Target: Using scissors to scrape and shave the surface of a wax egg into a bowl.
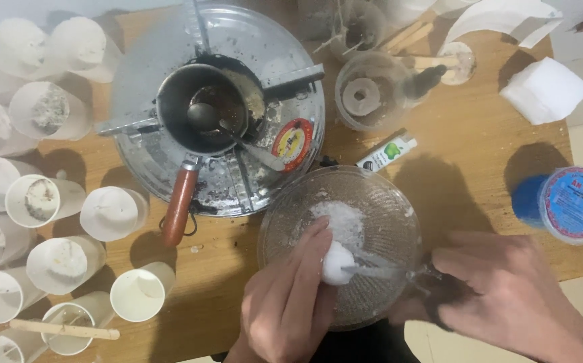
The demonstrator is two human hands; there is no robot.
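My left hand (pixel 291 296) holds a white lump of wax (pixel 337 263) over a clear glass bowl (pixel 399 202) at the table's near edge. My right hand (pixel 507 296) grips a knife by its dark handle, and its blade (pixel 375 271) touches the lump. White shavings (pixel 342 222) lie heaped in the bowl. Behind the bowl, a small metal pot (pixel 201 107) with a reddish-brown handle (pixel 179 205) and a spoon inside sits on a round silver stove (pixel 251 40).
Several white cups (pixel 113 214) crowd the left side, some filled, one with a wooden stick across it (pixel 63 329). A glass jar (pixel 369 101), a small white bottle (pixel 387 153), folded white tissue (pixel 546 91) and a blue-lidded tub (pixel 570 205) stand to the right.
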